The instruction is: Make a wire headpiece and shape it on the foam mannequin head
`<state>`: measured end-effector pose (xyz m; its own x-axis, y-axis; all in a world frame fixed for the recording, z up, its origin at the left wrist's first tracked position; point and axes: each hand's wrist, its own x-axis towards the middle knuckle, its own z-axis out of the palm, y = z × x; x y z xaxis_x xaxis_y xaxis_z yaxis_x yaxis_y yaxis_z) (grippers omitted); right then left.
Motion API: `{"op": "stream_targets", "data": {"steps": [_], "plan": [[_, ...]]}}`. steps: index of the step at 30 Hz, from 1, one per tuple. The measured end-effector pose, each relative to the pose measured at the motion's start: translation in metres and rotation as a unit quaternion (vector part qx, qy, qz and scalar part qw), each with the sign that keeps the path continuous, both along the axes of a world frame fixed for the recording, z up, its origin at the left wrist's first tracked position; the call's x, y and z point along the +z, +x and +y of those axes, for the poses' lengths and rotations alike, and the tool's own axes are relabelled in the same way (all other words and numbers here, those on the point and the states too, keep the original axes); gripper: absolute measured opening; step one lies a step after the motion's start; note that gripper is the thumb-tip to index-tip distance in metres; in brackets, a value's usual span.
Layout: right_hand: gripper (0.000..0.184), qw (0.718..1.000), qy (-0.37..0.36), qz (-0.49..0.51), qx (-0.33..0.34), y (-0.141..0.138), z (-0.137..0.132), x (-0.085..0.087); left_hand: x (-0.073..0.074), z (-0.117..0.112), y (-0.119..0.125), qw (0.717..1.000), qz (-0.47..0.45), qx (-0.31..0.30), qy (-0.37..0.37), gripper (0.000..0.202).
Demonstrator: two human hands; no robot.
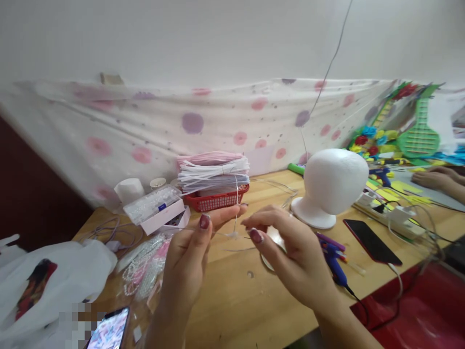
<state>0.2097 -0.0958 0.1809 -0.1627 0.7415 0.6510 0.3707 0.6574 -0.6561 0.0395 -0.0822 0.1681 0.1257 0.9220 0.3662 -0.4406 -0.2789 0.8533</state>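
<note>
Two bare hands work a thin pale wire (233, 235) above a wooden table (225, 300).
The left hand (191, 254) pinches the wire between thumb and fingers, its index finger stretched out; the right hand (294, 249) is curled, thumb and fingertips close together near the wire, though whether it grips any cannot be told. The wire shows between the hands, one strand rising. Bead strings (143, 271) lie left, a blue glue gun (336, 266) right. Behind are a red basket (218, 201) of pink and white strips (214, 174) and a white head form (336, 179). At far right is another person's hand (432, 178).

White wall (218, 39) above spotted sheeting (218, 116), wooden table (232, 300)
</note>
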Motion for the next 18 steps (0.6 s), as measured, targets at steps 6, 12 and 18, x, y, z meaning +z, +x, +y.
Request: {"op": "stream_targets", "data": {"steps": [6,12,18], "plan": [[0.012,0.994,-0.012,0.103,0.046,-0.017,0.0,-0.008,-0.004,0.0,0.009,1.0,0.008,0.0,0.017,0.034],[0.015,0.98,-0.028,0.194,0.012,-0.023,-0.004,-0.017,-0.009,0.0,0.018,0.999,0.005,0.01,0.041,0.031],[0.015,0.976,-0.026,0.217,-0.014,-0.029,-0.006,-0.018,-0.008,-0.003,0.026,0.999,-0.012,-0.005,0.04,0.031]]}}
